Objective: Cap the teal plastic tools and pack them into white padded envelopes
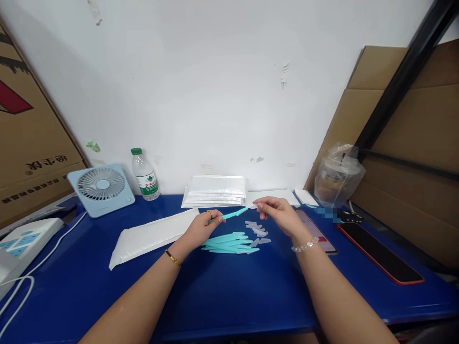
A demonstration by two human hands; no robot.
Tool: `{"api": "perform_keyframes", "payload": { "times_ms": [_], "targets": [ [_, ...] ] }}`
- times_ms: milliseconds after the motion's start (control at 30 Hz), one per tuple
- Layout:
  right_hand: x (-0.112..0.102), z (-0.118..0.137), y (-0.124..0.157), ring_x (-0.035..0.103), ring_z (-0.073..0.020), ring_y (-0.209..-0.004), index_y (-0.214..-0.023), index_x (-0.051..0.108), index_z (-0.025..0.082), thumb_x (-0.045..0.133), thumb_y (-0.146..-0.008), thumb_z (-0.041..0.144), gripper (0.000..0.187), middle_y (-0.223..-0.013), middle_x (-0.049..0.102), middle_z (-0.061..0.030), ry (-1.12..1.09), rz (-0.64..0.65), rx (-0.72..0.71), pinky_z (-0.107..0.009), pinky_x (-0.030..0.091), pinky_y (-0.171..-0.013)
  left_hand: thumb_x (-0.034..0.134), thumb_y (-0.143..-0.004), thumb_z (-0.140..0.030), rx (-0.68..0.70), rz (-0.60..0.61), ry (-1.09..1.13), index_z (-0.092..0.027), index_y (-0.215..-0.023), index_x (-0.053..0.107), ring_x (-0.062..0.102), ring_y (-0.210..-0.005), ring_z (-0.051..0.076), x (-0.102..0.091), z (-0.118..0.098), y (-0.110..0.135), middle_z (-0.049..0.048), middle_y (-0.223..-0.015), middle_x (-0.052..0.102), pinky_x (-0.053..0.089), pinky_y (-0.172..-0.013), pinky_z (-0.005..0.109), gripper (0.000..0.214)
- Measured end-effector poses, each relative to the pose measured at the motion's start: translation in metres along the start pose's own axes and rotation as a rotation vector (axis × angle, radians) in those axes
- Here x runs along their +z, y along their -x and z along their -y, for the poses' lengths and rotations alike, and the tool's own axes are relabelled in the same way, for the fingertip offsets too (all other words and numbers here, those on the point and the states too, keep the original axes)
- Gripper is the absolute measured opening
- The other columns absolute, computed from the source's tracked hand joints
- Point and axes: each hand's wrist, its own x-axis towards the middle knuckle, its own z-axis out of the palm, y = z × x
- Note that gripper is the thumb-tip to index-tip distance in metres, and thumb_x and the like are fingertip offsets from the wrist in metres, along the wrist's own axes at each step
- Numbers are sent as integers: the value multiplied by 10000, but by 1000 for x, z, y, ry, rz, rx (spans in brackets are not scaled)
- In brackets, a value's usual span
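My left hand (205,226) pinches a thin teal stick (234,214) by its near end and holds it above the blue table (229,296). My right hand (278,212) pinches a small clear cap (254,206) right at the stick's far tip. Below the hands lies a pile of several teal sticks (229,242). Several loose clear caps (258,231) are scattered to its right.
A white padded envelope (152,236) lies left of the pile, and a stack of them (215,191) sits at the wall. A small fan (101,188) and a water bottle (145,174) stand at back left. Two phones (380,258) and a bagged cup (337,174) are on the right.
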Motion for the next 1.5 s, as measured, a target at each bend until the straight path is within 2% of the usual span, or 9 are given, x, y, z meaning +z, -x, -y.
{"api": "perform_keyframes", "payload": {
  "times_ms": [433,633,800,900,1000,1100,1233,1367,1500],
  "targets": [
    [16,2,1,561,-107,-553,-842,621,158,669,-727,420,290,-629,603,7,30,22,-13,-223,423,-517,382,-892,-417,27,2,-56,-193,-883,635,565,-840,174,-1,2,-1,16,-885,645,422,-776,270,338],
    [25,-8,0,630,-151,-635,-912,626,157,638,-760,406,292,-677,649,-24,23,174,-7,-280,487,-629,374,-901,-416,56,6,-95,-202,-872,636,565,-811,164,2,5,-1,6,-840,634,418,-752,262,340],
    [11,-23,-6,580,-148,-666,-824,675,181,569,-789,315,174,-782,630,-39,544,30,-65,-272,439,-624,390,-894,-361,-39,-41,-367,-207,-860,639,557,-791,181,3,20,-5,31,-820,609,406,-724,290,295],
    [5,-35,-10,568,-160,-724,-748,678,180,582,-746,232,109,-811,618,-46,811,59,-47,-271,419,-665,471,-853,-326,-71,-36,-527,-222,-930,644,553,-874,217,4,25,-5,47,-891,621,392,-766,325,216],
    [6,-46,-13,569,-165,-750,-773,668,181,591,-737,230,98,-840,621,-50,883,106,-4,-256,407,-654,559,-799,-370,-26,-30,-544,-256,-992,627,528,-968,237,4,22,-3,37,-969,618,375,-813,343,234],
    [8,-52,-15,571,-157,-729,-738,641,178,598,-738,237,73,-833,626,-47,870,130,35,-238,401,-618,605,-753,-436,21,76,-492,-262,-910,641,540,-900,216,5,16,-2,12,-900,628,377,-759,312,237],
    [9,-55,-15,564,-135,-648,-730,607,174,600,-750,228,57,-771,631,-38,807,135,65,-225,385,-560,597,-749,-380,-14,163,-455,-233,-762,646,550,-806,187,9,12,-2,2,-789,641,364,-657,264,156],
    [7,-46,-13,542,-120,-588,-746,592,176,578,-780,250,82,-679,613,-13,629,111,66,-222,384,-530,549,-765,-307,-83,156,-414,-213,-711,627,552,-728,168,14,12,-2,6,-742,640,350,-596,247,134],
    [7,-30,-10,552,-123,-620,-816,620,164,609,-772,363,204,-679,600,-9,363,168,56,-224,419,-553,519,-787,-354,-170,107,-286,-202,-785,619,541,-639,154,15,15,-3,7,-695,625,335,-541,238,182]
  ]
}}
